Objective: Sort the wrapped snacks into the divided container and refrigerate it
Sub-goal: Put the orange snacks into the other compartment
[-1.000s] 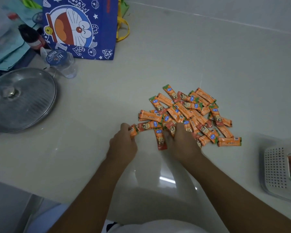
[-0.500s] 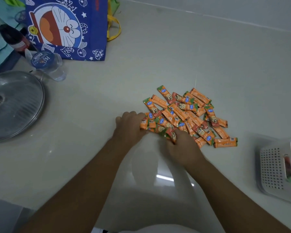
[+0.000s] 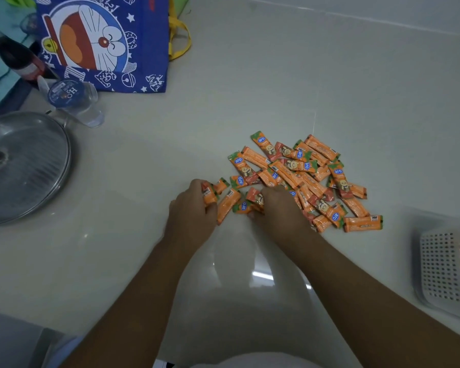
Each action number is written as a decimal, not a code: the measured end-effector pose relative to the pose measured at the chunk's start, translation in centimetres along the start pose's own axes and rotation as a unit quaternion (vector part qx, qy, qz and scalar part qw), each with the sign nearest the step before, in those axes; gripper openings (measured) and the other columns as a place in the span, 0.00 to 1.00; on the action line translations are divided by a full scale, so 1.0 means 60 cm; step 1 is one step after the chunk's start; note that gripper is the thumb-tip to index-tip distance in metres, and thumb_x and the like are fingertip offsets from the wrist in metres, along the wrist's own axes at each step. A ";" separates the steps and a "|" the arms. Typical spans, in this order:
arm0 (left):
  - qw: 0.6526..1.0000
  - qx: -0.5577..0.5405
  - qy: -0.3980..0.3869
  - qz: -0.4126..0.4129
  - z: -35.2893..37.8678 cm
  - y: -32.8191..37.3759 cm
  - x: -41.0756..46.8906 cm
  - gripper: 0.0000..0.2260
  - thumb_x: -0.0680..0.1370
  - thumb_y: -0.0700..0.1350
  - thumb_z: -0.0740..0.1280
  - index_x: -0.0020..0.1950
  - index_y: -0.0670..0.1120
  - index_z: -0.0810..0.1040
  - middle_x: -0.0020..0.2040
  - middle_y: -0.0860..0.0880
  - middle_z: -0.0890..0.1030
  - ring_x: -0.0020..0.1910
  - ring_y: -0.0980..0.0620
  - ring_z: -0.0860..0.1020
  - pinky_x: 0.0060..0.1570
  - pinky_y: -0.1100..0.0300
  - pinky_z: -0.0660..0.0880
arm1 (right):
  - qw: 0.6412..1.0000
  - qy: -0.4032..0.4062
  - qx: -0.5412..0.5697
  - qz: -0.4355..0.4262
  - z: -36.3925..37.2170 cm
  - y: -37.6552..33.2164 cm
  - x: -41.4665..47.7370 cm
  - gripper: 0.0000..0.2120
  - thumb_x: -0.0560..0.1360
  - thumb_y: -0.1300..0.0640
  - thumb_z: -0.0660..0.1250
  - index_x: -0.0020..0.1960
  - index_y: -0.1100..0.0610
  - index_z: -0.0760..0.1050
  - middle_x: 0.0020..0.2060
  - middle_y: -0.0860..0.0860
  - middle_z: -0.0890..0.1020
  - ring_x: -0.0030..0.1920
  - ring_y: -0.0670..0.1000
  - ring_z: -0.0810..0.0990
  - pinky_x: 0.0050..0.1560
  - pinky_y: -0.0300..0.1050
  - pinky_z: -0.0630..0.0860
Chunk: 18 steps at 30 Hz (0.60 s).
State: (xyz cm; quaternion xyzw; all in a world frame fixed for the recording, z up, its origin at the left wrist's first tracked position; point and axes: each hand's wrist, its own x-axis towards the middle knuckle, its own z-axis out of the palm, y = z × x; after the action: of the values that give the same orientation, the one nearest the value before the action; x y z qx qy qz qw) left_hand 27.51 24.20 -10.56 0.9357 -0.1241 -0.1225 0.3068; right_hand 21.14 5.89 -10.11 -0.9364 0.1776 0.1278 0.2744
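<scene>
A loose heap of orange wrapped snacks (image 3: pixel 300 179) lies on the pale worktop (image 3: pixel 329 83), right of centre. The left hand (image 3: pixel 191 208) is curled around one snack (image 3: pixel 209 195) at the heap's near-left edge; the right hand (image 3: pixel 276 208) rests palm-down on the heap with fingers bent among the wrappers. A white perforated container (image 3: pixel 441 266) sits at the far right edge. Further left are a glass lid (image 3: pixel 24 166), a clear cup (image 3: pixel 75 102) and a blue cartoon bag (image 3: pixel 101 41).

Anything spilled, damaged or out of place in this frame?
Nothing stands out. The orange snack packets lie in a loose heap on the counter, wrappers apparently intact; both hands, left hand and right hand, gather some at its near edge.
</scene>
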 end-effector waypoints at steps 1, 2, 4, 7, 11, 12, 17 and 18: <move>1.000 -0.014 -0.006 -0.015 0.004 0.005 0.002 0.09 0.78 0.46 0.69 0.56 0.47 0.73 0.46 0.49 0.80 0.48 0.41 0.80 0.47 0.49 0.76 | 1.000 0.011 0.019 0.001 -0.004 0.003 -0.004 0.15 0.73 0.54 0.74 0.58 0.58 0.78 0.56 0.58 0.77 0.58 0.58 0.75 0.58 0.47 0.73; 0.999 -0.020 -0.016 -0.031 0.009 0.012 0.005 0.12 0.77 0.49 0.71 0.56 0.48 0.73 0.48 0.49 0.81 0.49 0.42 0.80 0.49 0.48 0.77 | 0.999 0.024 0.032 0.001 -0.009 0.007 -0.010 0.15 0.74 0.54 0.73 0.58 0.58 0.79 0.56 0.58 0.77 0.58 0.58 0.75 0.58 0.46 0.72; 0.997 0.003 -0.041 -0.064 0.021 0.021 0.010 0.21 0.72 0.58 0.75 0.56 0.48 0.74 0.51 0.48 0.82 0.52 0.43 0.80 0.52 0.47 0.77 | 0.998 0.044 0.040 0.004 -0.021 0.019 -0.022 0.13 0.74 0.54 0.72 0.56 0.59 0.78 0.53 0.58 0.79 0.55 0.58 0.77 0.54 0.49 0.73; 0.989 0.078 -0.066 -0.104 0.033 0.027 0.010 0.28 0.66 0.63 0.78 0.55 0.47 0.77 0.52 0.46 0.83 0.53 0.41 0.80 0.54 0.47 0.77 | 0.993 0.088 0.075 0.030 -0.038 0.045 -0.040 0.10 0.75 0.54 0.71 0.52 0.57 0.75 0.45 0.51 0.80 0.45 0.53 0.76 0.40 0.45 0.68; 0.989 0.100 -0.088 -0.066 0.039 0.022 -0.001 0.19 0.74 0.60 0.73 0.50 0.44 0.79 0.49 0.43 0.81 0.50 0.40 0.80 0.49 0.48 0.78 | 0.978 0.116 0.132 0.109 -0.059 0.089 -0.063 0.11 0.78 0.49 0.68 0.56 0.53 0.73 0.44 0.44 0.77 0.41 0.47 0.75 0.36 0.40 0.66; 0.989 0.099 -0.096 -0.051 0.039 0.023 -0.007 0.18 0.76 0.59 0.71 0.50 0.44 0.79 0.49 0.43 0.80 0.49 0.40 0.80 0.48 0.48 0.78 | 0.971 0.122 0.164 0.125 -0.065 0.099 -0.069 0.12 0.79 0.49 0.67 0.59 0.53 0.73 0.47 0.45 0.77 0.46 0.48 0.75 0.41 0.42 0.68; 0.994 -0.009 -0.103 -0.023 0.042 0.036 -0.032 0.09 0.79 0.51 0.68 0.49 0.48 0.71 0.42 0.48 0.79 0.43 0.42 0.79 0.44 0.48 0.77 | 0.949 0.154 0.219 0.167 -0.076 0.138 -0.098 0.11 0.80 0.56 0.65 0.62 0.54 0.74 0.55 0.52 0.80 0.54 0.54 0.78 0.49 0.44 0.68; 0.994 -0.027 -0.110 -0.012 0.046 0.043 -0.035 0.08 0.79 0.50 0.69 0.51 0.49 0.71 0.43 0.49 0.80 0.44 0.43 0.80 0.44 0.48 0.78 | 0.952 0.151 0.209 0.167 -0.073 0.141 -0.103 0.12 0.79 0.59 0.65 0.63 0.55 0.75 0.56 0.52 0.81 0.54 0.53 0.77 0.49 0.43 0.68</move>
State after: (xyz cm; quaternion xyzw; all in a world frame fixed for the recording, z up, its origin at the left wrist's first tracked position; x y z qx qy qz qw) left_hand 24.29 21.32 -10.81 0.9093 -0.1420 -0.2316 0.3151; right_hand 12.78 -1.58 -8.39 -0.8233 0.3936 -0.0108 0.4087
